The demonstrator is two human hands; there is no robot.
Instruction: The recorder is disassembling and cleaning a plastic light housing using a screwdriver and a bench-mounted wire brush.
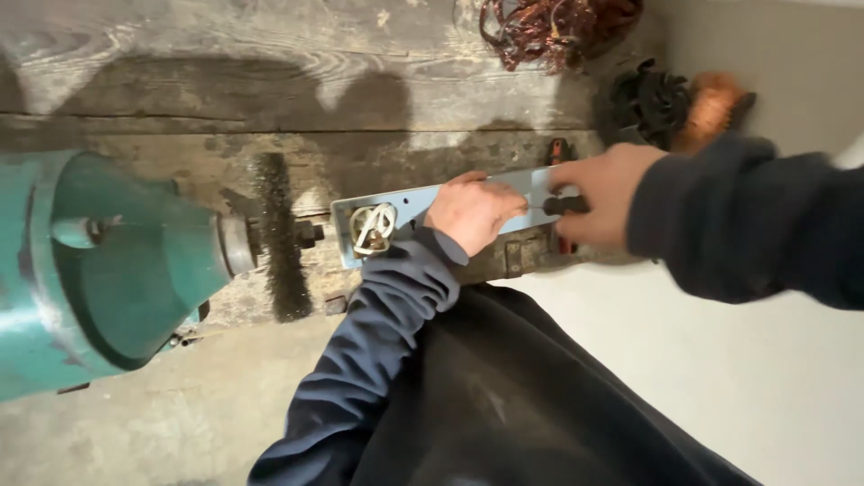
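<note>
My left hand [472,211] presses flat on the long pale-blue metal plate [409,209] lying just right of the green bench grinder's black wire wheel [277,236]. My right hand [598,193] is clenched around a dark-handled tool [565,205] over the plate's far end; its tip is hidden.
</note>
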